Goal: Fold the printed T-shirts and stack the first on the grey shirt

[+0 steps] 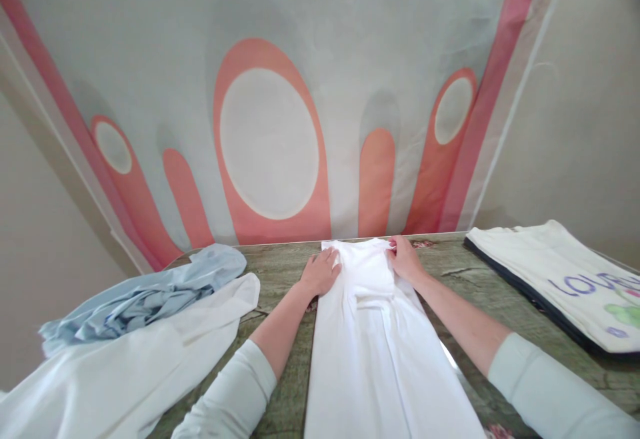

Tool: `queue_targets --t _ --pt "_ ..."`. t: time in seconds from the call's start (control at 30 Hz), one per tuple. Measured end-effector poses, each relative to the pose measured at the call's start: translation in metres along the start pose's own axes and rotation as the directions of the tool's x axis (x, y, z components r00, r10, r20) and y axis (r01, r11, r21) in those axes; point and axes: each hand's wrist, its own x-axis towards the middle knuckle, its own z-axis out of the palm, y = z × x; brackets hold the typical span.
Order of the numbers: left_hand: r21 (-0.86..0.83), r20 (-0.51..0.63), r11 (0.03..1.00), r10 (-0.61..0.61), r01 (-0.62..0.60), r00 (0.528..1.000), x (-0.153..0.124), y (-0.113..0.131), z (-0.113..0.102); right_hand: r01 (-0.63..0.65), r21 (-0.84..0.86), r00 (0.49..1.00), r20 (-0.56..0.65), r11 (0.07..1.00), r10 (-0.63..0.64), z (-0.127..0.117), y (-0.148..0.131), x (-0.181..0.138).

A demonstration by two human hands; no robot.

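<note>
A white garment [365, 359] lies mid-desk [280, 265], its long axis running from near to far, its folded short end pointing at the far edge. The left hand [321, 273] rests on its far left edge, fingers over the cloth; whether it grips, I cannot tell. The right hand [405, 260] pinches the far right corner. Crumpled blue cloth [150, 302] and white cloth [150, 365] lie left; lettered white fabric [555, 275] lies right.
</note>
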Motion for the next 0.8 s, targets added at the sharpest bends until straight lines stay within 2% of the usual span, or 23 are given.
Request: queue_targets --t 0.1,0.23,0.3,0.47,0.6,0.67,0.8 --pt "0.001 0.008 0.999 -0.043 0.043 0.999 0.007 -0.007 0.0 -0.012 -0.005 1.0 0.008 1.0 0.012 0.001 0.001 0.001" --pt "0.022 -0.131 0.989 -0.14 0.144 0.981 0.009 -0.009 0.002 -0.033 -0.009 0.999 0.031 0.999 0.034 0.002 0.004 0.001" --pt "0.03 -0.161 0.983 -0.172 0.179 0.972 0.006 -0.009 0.002 -0.04 -0.009 0.998 0.045 0.999 0.04 0.002 0.003 0.0" --pt "0.053 -0.121 0.989 -0.131 0.138 0.984 0.002 -0.007 0.0 -0.014 0.03 0.997 0.075 0.999 0.012 -0.007 -0.007 -0.003" --pt "0.085 -0.06 0.991 -0.099 0.104 0.993 0.002 -0.007 0.001 0.008 0.073 1.0 -0.006 0.997 -0.007 -0.013 -0.017 -0.003" --pt "0.097 -0.033 0.991 -0.092 0.095 0.995 0.002 -0.008 0.002 -0.012 0.046 1.0 -0.023 0.999 0.013 -0.014 -0.019 -0.003" --pt "0.115 0.005 0.989 -0.091 0.09 0.996 0.002 -0.009 0.004 -0.029 -0.025 0.999 0.022 0.999 0.03 -0.014 -0.017 -0.004"
